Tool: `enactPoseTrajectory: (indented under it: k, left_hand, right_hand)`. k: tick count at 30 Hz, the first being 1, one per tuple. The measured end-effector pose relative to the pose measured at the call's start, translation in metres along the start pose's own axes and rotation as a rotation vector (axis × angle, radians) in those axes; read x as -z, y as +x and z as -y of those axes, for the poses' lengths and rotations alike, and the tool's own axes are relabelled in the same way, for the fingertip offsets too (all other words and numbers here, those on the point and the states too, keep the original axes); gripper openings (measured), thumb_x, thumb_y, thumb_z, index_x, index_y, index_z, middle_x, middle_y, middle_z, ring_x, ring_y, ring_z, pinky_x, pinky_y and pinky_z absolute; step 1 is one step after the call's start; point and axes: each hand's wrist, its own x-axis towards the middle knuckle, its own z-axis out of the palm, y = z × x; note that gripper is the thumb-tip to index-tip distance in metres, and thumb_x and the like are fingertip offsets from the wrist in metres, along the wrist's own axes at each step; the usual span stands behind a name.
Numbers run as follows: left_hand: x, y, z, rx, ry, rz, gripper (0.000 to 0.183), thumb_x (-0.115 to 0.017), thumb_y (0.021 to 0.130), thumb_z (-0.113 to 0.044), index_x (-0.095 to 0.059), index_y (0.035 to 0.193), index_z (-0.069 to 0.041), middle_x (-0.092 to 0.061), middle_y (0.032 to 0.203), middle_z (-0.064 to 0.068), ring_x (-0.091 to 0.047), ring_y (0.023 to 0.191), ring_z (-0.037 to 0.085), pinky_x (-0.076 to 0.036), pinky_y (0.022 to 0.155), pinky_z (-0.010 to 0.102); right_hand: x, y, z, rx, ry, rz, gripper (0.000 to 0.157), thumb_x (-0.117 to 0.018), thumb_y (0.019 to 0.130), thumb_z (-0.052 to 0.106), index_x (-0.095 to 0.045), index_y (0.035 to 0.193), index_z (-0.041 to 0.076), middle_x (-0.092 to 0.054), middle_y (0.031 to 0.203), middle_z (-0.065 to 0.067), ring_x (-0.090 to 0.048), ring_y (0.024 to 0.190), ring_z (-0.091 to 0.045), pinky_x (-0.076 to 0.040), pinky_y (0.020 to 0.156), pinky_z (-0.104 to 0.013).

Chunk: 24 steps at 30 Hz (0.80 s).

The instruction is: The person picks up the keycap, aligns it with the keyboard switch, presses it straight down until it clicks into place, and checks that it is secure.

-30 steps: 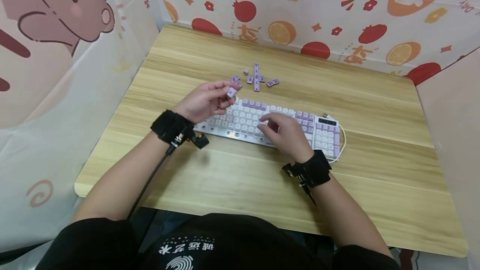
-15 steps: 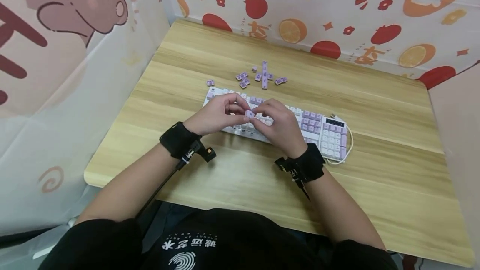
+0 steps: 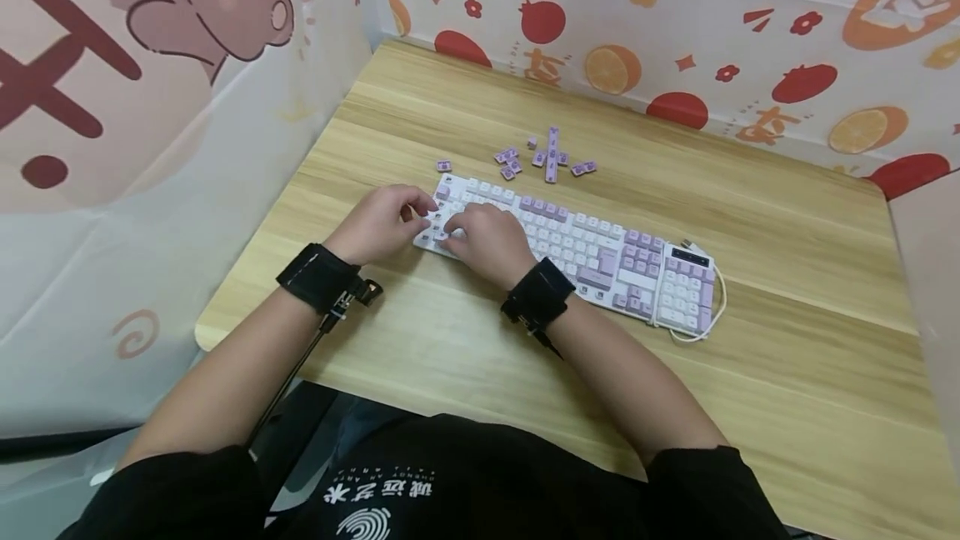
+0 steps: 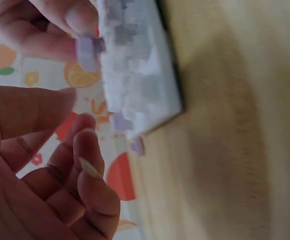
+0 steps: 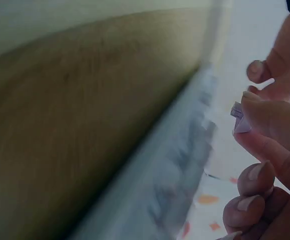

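Observation:
A white and purple keyboard (image 3: pixel 577 252) lies across the table, with bare key positions showing at its left end. My right hand (image 3: pixel 491 244) is over that end, pinching a purple keycap (image 5: pixel 242 120) between thumb and index finger; the keycap's hollow stem side shows in the right wrist view. In the left wrist view the same keycap (image 4: pixel 87 52) is beside the keyboard's keys. My left hand (image 3: pixel 382 223) hovers by the keyboard's left edge with loosely bent fingers (image 4: pixel 92 155) and nothing between them. In the head view my right hand hides the keycap.
Several loose purple keycaps (image 3: pixel 507 157) lie behind the keyboard, around a long purple bar (image 3: pixel 552 155). One keycap (image 3: pixel 444 166) sits apart near the far left corner. A white cable (image 3: pixel 722 298) loops at the right end. Printed curtains border the wooden table (image 3: pixel 795 340).
The keycap has passed from my left hand to my right, after both hands met over the keyboard. Both hands have since shifted left to the keyboard's left end.

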Motion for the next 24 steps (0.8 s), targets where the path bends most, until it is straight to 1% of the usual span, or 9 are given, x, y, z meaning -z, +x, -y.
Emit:
enactPoseTrajectory:
  k: [3, 6, 10, 17, 21, 24]
  left_hand:
    - [-0.005, 0.001, 0.007, 0.019, -0.014, 0.009, 0.013, -0.065, 0.084, -0.011, -0.067, 0.096, -0.007, -0.065, 0.087, 0.01, -0.055, 0.076, 0.019, -0.047, 0.067, 0.035]
    - [-0.01, 0.003, 0.011, 0.022, -0.041, 0.042, 0.008, -0.066, 0.084, -0.014, -0.068, 0.091, -0.009, -0.064, 0.082, 0.008, -0.054, 0.073, 0.018, -0.045, 0.064, 0.034]
    - [-0.015, 0.004, 0.014, 0.03, -0.091, 0.089, 0.006, -0.067, 0.085, -0.016, -0.07, 0.088, -0.011, -0.067, 0.082, 0.007, -0.055, 0.072, 0.018, -0.046, 0.063, 0.033]
    - [-0.016, 0.004, 0.015, 0.089, -0.165, 0.091, 0.007, -0.069, 0.084, -0.017, -0.071, 0.087, -0.011, -0.07, 0.084, 0.007, -0.055, 0.071, 0.019, -0.044, 0.06, 0.032]
    - [-0.016, 0.005, 0.018, 0.109, -0.191, 0.107, 0.007, -0.069, 0.084, -0.015, -0.071, 0.087, -0.009, -0.069, 0.084, 0.007, -0.054, 0.071, 0.02, -0.042, 0.058, 0.03]
    - [-0.016, 0.007, 0.021, 0.118, -0.211, 0.12, 0.012, -0.069, 0.083, -0.015, -0.068, 0.091, -0.006, -0.066, 0.084, 0.009, -0.053, 0.073, 0.019, -0.043, 0.06, 0.029]
  right_hand:
    - [-0.008, 0.005, 0.001, -0.034, -0.025, 0.024, 0.02, -0.066, 0.085, 0.033, -0.075, 0.095, 0.019, -0.072, 0.09, 0.002, -0.058, 0.08, -0.012, -0.049, 0.063, -0.031]
    - [-0.01, 0.006, 0.002, -0.035, -0.041, 0.019, 0.019, -0.066, 0.084, 0.032, -0.075, 0.094, 0.018, -0.072, 0.089, 0.002, -0.059, 0.077, -0.011, -0.048, 0.062, -0.03]
    - [-0.011, 0.007, 0.003, -0.009, -0.051, 0.01, 0.018, -0.066, 0.082, 0.03, -0.074, 0.093, 0.017, -0.072, 0.086, 0.002, -0.058, 0.074, -0.01, -0.048, 0.062, -0.029]
    - [-0.011, 0.008, 0.003, 0.033, -0.084, 0.007, 0.017, -0.067, 0.082, 0.028, -0.075, 0.092, 0.017, -0.071, 0.082, 0.004, -0.057, 0.07, -0.009, -0.047, 0.061, -0.027]
    - [-0.009, 0.009, 0.005, 0.044, -0.105, 0.033, 0.014, -0.066, 0.083, 0.026, -0.075, 0.088, 0.017, -0.07, 0.078, 0.004, -0.054, 0.066, -0.01, -0.046, 0.057, -0.029]
    - [-0.008, 0.011, 0.006, 0.041, -0.113, 0.057, 0.013, -0.066, 0.083, 0.027, -0.074, 0.087, 0.018, -0.071, 0.08, 0.005, -0.056, 0.067, -0.009, -0.047, 0.058, -0.029]
